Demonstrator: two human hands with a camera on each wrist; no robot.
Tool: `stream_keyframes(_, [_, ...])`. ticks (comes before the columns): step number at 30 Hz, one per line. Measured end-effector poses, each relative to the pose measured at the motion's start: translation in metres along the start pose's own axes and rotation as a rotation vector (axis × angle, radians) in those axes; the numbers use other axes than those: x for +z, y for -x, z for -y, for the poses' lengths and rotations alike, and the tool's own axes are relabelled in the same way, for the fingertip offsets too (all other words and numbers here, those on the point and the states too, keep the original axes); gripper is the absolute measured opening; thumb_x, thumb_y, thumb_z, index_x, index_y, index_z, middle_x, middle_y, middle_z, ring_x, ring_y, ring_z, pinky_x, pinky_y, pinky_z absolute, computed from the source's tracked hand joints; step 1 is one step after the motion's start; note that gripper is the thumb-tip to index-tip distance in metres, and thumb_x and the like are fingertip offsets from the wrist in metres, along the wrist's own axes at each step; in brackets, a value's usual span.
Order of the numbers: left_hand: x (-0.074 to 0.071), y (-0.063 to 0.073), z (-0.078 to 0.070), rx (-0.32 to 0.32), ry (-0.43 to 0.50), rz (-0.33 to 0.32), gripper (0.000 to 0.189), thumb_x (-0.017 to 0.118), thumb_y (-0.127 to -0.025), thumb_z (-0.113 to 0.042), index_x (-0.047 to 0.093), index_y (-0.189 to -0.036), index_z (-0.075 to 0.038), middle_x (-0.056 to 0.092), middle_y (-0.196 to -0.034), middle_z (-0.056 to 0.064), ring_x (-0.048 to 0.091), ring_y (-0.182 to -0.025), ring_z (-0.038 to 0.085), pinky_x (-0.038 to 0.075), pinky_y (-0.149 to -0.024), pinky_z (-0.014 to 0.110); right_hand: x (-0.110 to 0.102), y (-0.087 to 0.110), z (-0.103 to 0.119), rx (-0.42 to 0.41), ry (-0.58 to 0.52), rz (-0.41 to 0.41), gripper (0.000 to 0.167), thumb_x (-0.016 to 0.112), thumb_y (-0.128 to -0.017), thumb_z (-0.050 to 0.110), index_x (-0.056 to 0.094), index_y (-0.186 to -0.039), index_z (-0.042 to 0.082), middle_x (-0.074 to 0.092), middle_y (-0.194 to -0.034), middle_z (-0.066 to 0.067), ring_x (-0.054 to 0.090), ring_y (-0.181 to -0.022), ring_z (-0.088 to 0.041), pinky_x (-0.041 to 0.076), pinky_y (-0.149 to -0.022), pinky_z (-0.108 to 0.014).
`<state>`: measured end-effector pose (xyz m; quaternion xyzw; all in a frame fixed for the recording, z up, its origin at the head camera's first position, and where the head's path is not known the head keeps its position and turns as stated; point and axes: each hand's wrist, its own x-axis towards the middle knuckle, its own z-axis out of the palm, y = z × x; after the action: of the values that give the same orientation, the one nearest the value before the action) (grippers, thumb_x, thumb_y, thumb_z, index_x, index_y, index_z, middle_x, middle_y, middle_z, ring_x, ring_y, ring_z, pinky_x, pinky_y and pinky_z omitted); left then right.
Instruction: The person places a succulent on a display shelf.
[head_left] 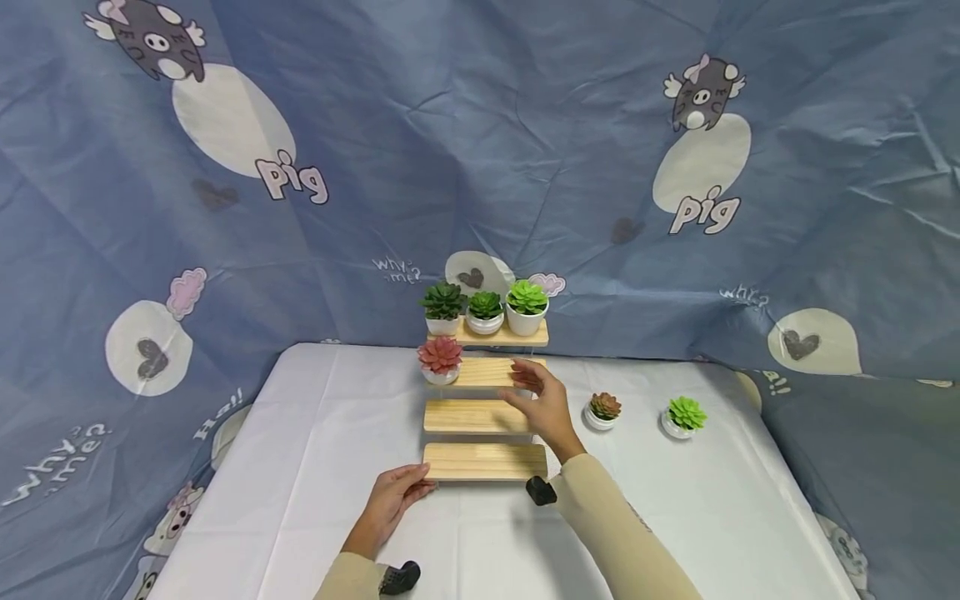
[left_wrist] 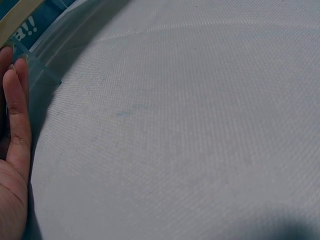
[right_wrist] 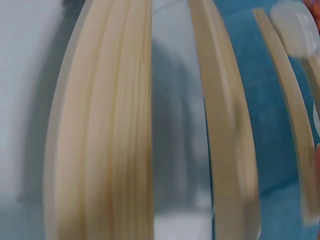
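A stepped wooden display shelf (head_left: pixel 485 462) with clear side supports stands mid-table. My left hand (head_left: pixel 390 496) grips the left end of its lowest board, thumb at the top edge and fingers beneath. In the left wrist view those fingers (left_wrist: pixel 19 115) lie beside a clear support. My right hand (head_left: pixel 546 407) hovers over the right end of the middle boards, fingers loosely bent, nothing visible between them. A red succulent (head_left: pixel 440 358) in a white pot sits at the left of the second board from the top. The right wrist view shows the boards (right_wrist: pixel 110 125) close up, blurred.
On the top board stand a dark green succulent (head_left: pixel 442 304), a small green one (head_left: pixel 485 310) and a bright green one (head_left: pixel 527 304). Right of the shelf, a brown succulent (head_left: pixel 603 408) and a light green one (head_left: pixel 684 415) rest on the white tablecloth (head_left: pixel 720 517). Behind hangs a blue cloth (head_left: pixel 480 150).
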<state>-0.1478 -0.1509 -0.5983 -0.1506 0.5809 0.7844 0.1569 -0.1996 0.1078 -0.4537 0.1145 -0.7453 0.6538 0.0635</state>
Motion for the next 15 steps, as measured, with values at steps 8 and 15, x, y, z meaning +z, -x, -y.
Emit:
stream_keyframes(8, [-0.001, -0.002, 0.0, 0.003, 0.001, 0.004, 0.022, 0.07, -0.089, -0.014, 0.068, -0.1, 0.005, 0.07, -0.081, 0.007, 0.069, -0.078, 0.015, 0.057, -0.072, 0.022, -0.038, 0.014, -0.017, -0.03, 0.015, -0.188, 0.05, 0.072, -0.078, -0.013, 0.052, -0.124, -0.014, 0.055, -0.119, -0.034, 0.053, -0.111, -0.048, 0.045, -0.096, -0.058])
stream_keyframes(15, [-0.002, -0.002, 0.001, -0.005, 0.005, 0.018, 0.019, 0.071, -0.088, -0.014, 0.069, -0.097, 0.003, 0.071, -0.081, 0.006, 0.069, -0.078, 0.014, 0.057, -0.072, 0.022, -0.075, 0.024, -0.036, 0.062, 0.077, -0.296, 0.054, 0.075, -0.08, -0.006, 0.053, -0.128, -0.006, 0.055, -0.125, -0.024, 0.054, -0.113, -0.034, 0.045, -0.098, -0.05])
